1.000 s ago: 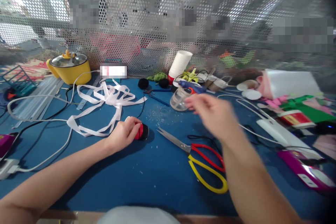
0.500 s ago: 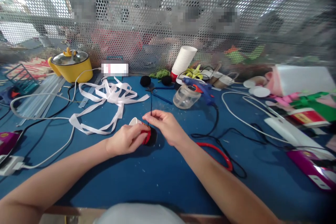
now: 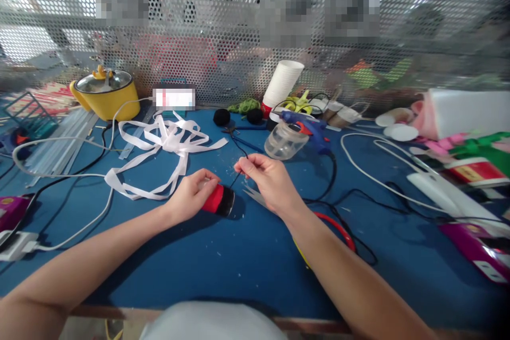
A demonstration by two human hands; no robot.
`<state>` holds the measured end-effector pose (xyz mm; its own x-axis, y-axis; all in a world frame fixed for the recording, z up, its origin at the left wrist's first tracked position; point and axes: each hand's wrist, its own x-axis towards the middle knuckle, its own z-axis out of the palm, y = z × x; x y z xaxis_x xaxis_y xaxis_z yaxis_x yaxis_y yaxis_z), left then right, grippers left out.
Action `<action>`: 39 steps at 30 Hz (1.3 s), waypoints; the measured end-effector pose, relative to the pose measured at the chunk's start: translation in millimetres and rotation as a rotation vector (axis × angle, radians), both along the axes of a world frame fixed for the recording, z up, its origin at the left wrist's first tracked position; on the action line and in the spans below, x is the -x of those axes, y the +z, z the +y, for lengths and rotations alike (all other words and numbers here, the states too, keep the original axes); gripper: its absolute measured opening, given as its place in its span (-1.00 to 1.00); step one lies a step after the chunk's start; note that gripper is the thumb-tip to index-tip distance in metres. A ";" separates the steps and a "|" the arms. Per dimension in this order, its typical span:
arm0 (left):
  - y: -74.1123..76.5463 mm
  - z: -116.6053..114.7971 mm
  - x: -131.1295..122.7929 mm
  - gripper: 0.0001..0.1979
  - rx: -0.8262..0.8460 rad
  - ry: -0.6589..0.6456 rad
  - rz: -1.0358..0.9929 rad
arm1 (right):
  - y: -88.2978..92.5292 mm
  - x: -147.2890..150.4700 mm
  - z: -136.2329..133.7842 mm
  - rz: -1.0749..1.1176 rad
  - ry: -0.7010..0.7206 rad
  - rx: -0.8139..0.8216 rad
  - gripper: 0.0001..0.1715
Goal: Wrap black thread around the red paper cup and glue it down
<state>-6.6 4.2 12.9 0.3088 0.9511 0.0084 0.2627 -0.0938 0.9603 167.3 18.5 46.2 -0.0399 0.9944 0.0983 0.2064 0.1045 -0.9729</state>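
Note:
My left hand (image 3: 192,195) is wrapped round a red paper cup (image 3: 213,200) lying on its side, its end pointing right. Black yarn (image 3: 228,202) covers a band at that end. From there a taut black strand (image 3: 236,179) rises to my right hand (image 3: 268,179), which pinches it between thumb and fingertips. The strand goes on past the fingers towards the back of the table. Scissors (image 3: 255,196) lie on the table, partly hidden under my right hand and forearm, their blades pointing left and a red handle showing at the right.
A tangle of white ribbon (image 3: 175,141) lies left of centre, before a yellow pot (image 3: 113,101). Two black yarn balls (image 3: 221,117), a stack of white cups (image 3: 283,82), a clear plastic tub (image 3: 285,141) and a blue glue gun (image 3: 313,130) stand behind my hands. Cables cross both sides.
My right hand has drawn the yarn up and to the right, away from the cup. The cup has turned in my left hand, showing more red side. The scissor blades have come into view.

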 end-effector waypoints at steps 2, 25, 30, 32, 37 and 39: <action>0.7 -1.5 0.1 -0.75 -0.025 -0.016 0.029 | -1.6 -0.6 1.0 -0.052 -0.018 -0.010 -0.71; 2.9 -15.3 5.7 -0.86 -0.335 -0.145 -0.049 | -7.4 4.4 1.3 -0.274 0.078 0.031 -0.66; 3.5 -16.0 6.4 -0.88 -0.403 -0.159 -0.056 | -10.4 5.5 2.4 -0.302 0.111 0.044 -0.68; 3.7 -16.2 7.0 -0.88 -0.430 -0.151 -0.037 | -11.6 5.8 2.5 -0.313 0.121 0.051 -0.68; 5.2 -17.1 7.6 -0.88 -0.514 -0.128 -0.013 | -13.8 7.0 1.5 -0.327 0.151 0.079 -0.66; 5.6 -17.5 7.6 -0.88 -0.535 -0.116 -0.004 | -14.3 7.3 1.2 -0.326 0.163 0.089 -0.65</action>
<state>-14.2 -13.3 18.5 0.4102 0.7733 0.4835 0.2178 -0.5979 0.7714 160.0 19.7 31.9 -0.2136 0.9764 -0.0321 0.4943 0.0797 -0.8656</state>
